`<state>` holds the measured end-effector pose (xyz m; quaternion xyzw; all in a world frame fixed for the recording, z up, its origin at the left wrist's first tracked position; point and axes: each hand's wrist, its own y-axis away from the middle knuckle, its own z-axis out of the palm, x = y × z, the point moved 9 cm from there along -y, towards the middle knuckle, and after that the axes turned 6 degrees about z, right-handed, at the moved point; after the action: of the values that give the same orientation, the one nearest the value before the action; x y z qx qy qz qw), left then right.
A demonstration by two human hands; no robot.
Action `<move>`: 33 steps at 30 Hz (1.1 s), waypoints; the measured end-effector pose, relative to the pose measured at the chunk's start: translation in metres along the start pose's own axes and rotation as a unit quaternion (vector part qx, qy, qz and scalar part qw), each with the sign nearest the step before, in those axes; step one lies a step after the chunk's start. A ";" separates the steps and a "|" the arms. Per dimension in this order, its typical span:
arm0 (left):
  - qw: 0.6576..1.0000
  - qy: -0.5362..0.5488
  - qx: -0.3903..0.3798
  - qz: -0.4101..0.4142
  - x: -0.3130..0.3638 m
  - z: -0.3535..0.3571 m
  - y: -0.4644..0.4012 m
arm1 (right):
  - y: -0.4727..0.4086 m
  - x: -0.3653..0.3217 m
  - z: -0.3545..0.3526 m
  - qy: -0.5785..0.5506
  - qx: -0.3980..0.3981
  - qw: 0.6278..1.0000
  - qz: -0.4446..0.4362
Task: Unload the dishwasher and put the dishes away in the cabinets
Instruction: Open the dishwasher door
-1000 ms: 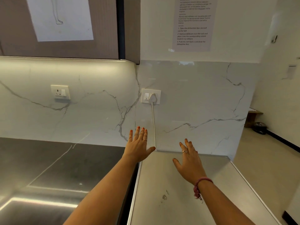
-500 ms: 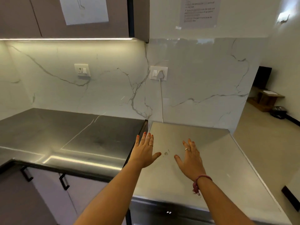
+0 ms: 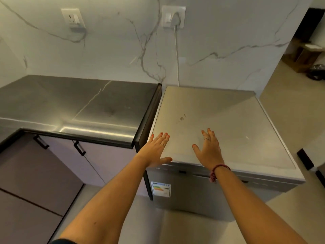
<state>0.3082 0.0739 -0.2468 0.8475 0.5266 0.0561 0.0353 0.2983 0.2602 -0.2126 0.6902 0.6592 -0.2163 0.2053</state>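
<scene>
Two flat, empty hands, left hand (image 3: pixel 155 148) and right hand (image 3: pixel 209 150), reach over one closed dishwasher (image 3: pixel 202 196) by its front edge, beside one dark counter (image 3: pixel 79 106).

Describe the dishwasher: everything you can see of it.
The dishwasher is a freestanding grey box that looks like brushed metal, standing on the floor just right of the dark counter. Its flat top bears a few small marks. The door is closed, with a control strip along its upper edge and an energy label at the upper left. Both hands, left and right, are spread open over the top's front edge.
</scene>
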 end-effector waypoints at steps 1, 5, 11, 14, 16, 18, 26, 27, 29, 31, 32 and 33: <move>1.000 0.010 0.002 0.003 0.001 0.006 0.005 | 0.003 0.002 0.004 -0.003 0.000 1.000 -0.003; 1.000 0.009 0.009 0.007 0.004 0.029 0.024 | 0.018 0.008 0.023 -0.016 -0.002 1.000 -0.013; 0.998 -0.039 0.019 -0.055 -0.008 0.075 0.040 | 0.040 0.021 0.055 -0.019 0.012 0.999 -0.028; 0.997 -0.026 0.043 -0.062 -0.013 0.086 0.035 | 0.043 0.029 0.069 0.006 0.014 0.999 -0.033; 0.994 -0.039 0.084 -0.050 -0.015 0.084 0.031 | 0.043 0.033 0.075 0.025 0.019 0.999 -0.042; 0.990 -0.054 0.125 -0.041 -0.019 0.085 0.026 | 0.042 0.035 0.080 0.044 0.031 0.997 -0.053; 0.967 -0.017 0.253 -0.007 -0.028 0.089 0.023 | 0.036 0.039 0.084 0.017 0.084 0.995 -0.054; 0.966 -0.026 0.258 -0.007 -0.027 0.090 0.023 | 0.036 0.040 0.083 0.011 0.089 0.995 -0.050; 0.963 -0.044 0.267 -0.011 -0.024 0.094 0.023 | 0.036 0.041 0.084 0.005 0.098 0.994 -0.048; 0.959 -0.059 0.275 -0.022 -0.022 0.100 0.022 | 0.036 0.042 0.084 -0.001 0.104 0.993 -0.047; 0.958 -0.065 0.277 -0.027 -0.022 0.103 0.021 | 0.036 0.043 0.084 -0.006 0.106 0.993 -0.044; 0.957 -0.073 0.280 -0.029 -0.023 0.105 0.021 | 0.036 0.043 0.084 -0.008 0.108 0.993 -0.044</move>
<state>0.3304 0.0443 -0.3497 0.8097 0.5414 -0.1568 -0.1633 0.3336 0.2465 -0.3063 0.6767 0.6601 -0.3011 0.1252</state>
